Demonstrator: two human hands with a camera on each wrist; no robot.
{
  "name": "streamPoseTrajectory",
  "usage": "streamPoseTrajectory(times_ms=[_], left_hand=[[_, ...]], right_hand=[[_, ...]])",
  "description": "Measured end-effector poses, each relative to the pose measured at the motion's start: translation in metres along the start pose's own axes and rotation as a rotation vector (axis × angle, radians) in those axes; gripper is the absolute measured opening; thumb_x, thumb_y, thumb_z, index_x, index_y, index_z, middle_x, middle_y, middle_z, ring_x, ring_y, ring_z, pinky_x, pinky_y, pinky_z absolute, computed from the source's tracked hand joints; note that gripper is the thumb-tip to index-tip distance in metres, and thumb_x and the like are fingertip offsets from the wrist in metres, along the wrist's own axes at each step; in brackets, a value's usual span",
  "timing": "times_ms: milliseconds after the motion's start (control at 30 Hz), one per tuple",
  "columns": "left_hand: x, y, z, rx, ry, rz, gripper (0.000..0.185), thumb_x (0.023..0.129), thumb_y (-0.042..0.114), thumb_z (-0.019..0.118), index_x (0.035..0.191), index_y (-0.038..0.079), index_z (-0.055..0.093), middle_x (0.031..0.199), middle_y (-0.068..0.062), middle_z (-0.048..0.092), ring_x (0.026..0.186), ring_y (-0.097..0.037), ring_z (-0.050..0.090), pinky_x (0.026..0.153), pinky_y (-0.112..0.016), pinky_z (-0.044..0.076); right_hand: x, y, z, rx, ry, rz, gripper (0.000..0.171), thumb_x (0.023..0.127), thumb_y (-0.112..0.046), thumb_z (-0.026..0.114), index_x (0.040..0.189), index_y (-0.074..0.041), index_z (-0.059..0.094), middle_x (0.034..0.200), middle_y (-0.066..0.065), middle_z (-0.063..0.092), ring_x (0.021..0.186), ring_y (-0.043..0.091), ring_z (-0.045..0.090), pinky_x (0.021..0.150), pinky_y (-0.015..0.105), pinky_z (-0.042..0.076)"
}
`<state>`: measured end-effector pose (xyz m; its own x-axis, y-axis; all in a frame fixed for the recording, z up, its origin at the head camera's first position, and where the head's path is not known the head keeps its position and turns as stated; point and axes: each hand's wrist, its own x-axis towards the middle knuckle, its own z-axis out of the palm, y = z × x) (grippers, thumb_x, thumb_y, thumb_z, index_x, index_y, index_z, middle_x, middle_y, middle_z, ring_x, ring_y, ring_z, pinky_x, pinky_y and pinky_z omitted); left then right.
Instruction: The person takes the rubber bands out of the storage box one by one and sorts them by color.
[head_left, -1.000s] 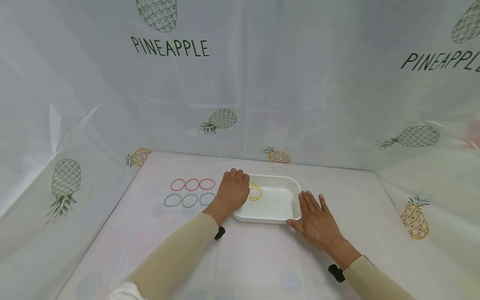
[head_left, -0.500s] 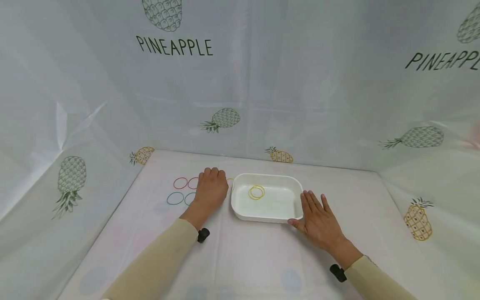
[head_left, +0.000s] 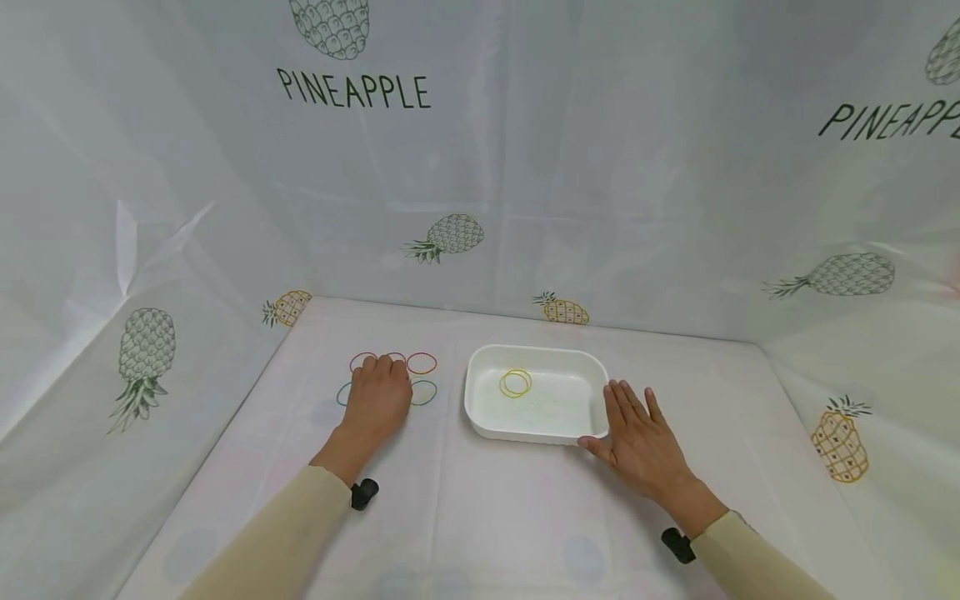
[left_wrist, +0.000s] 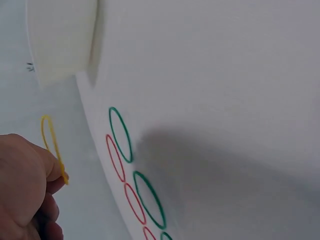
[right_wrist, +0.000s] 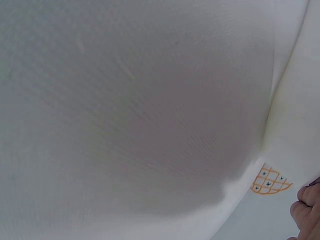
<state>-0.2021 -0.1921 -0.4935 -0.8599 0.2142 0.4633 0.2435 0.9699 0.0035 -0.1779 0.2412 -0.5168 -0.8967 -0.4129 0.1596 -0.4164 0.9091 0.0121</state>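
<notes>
Yellow rubber band (left_wrist: 53,146): pinched between the thumb and curled fingers of my left hand (head_left: 377,402), as my left wrist view shows; from the head view it is hidden under that hand. I see the left hand held knuckles up over the left part of the desk (head_left: 480,517), above a set of rubber bands laid out in two rows. The far row is the red bands (head_left: 422,362); the near row is the green bands (head_left: 423,392). In the head view my hand covers the middle of both rows, and only the outer bands show at either side of it. The left wrist view shows red and green bands lying flat in pairs on the desk, just beside the held band.

To the right of the rows stands a white tray (head_left: 483,418), apart from the bands. Two more yellow bands (head_left: 515,383) lie overlapping on its floor, near the far left corner.

My right hand (head_left: 639,444) lies flat on the desk with fingers straight and slightly spread, holding nothing. Its thumb touches the near right corner of the tray.
</notes>
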Motion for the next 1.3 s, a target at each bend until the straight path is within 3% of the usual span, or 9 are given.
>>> streamPoseTrajectory(times_ms=[167, 333, 500, 833, 1300], left_hand=[[-0.017, -0.006, 0.001, 0.013, 0.000, 0.050, 0.020, 0.089, 0.005, 0.075, 0.077, 0.003, 0.058, 0.076, -0.009, 0.051, 0.070, -0.025, 0.037, 0.061, -0.033, 0.028], [-0.031, -0.006, 0.006, 0.017, -0.038, 0.104, 0.023, 0.091, 0.006, 0.073, 0.076, 0.006, 0.055, 0.076, -0.008, 0.053, 0.071, -0.026, 0.041, 0.062, -0.031, 0.023], [-0.038, -0.003, 0.010, 0.008, -0.094, 0.125, 0.020, 0.093, 0.008, 0.073, 0.081, 0.005, 0.057, 0.080, -0.008, 0.053, 0.074, -0.027, 0.043, 0.064, -0.032, 0.026], [-0.037, -0.001, 0.020, -0.005, -0.122, 0.138, 0.022, 0.094, 0.012, 0.075, 0.084, 0.006, 0.057, 0.082, -0.007, 0.051, 0.077, -0.027, 0.043, 0.066, -0.035, 0.030], [-0.036, 0.002, 0.023, 0.012, -0.220, 0.120, 0.018, 0.098, 0.015, 0.071, 0.092, 0.005, 0.058, 0.088, -0.008, 0.052, 0.085, -0.029, 0.046, 0.073, -0.041, 0.037]], right_hand=[[0.000, 0.000, 0.000, 0.003, 0.002, -0.003, 0.099, 0.103, -0.069, 0.046, 0.160, 0.010, 0.031, 0.167, 0.028, 0.033, 0.158, 0.042, 0.028, 0.128, 0.062, 0.013], [0.000, 0.000, 0.000, 0.007, -0.002, 0.001, 0.099, 0.103, -0.069, 0.046, 0.160, 0.010, 0.030, 0.167, 0.027, 0.032, 0.158, 0.042, 0.027, 0.128, 0.061, 0.012], [0.000, 0.001, 0.000, 0.010, -0.001, 0.004, 0.098, 0.103, -0.069, 0.046, 0.160, 0.009, 0.030, 0.167, 0.027, 0.032, 0.158, 0.042, 0.027, 0.128, 0.062, 0.012], [0.000, 0.000, 0.000, 0.007, -0.007, 0.007, 0.099, 0.103, -0.069, 0.046, 0.160, 0.010, 0.030, 0.167, 0.028, 0.031, 0.158, 0.042, 0.027, 0.128, 0.062, 0.012], [0.000, -0.001, -0.002, 0.003, -0.005, 0.006, 0.099, 0.102, -0.069, 0.048, 0.160, 0.010, 0.031, 0.167, 0.028, 0.032, 0.158, 0.043, 0.028, 0.128, 0.062, 0.013]])
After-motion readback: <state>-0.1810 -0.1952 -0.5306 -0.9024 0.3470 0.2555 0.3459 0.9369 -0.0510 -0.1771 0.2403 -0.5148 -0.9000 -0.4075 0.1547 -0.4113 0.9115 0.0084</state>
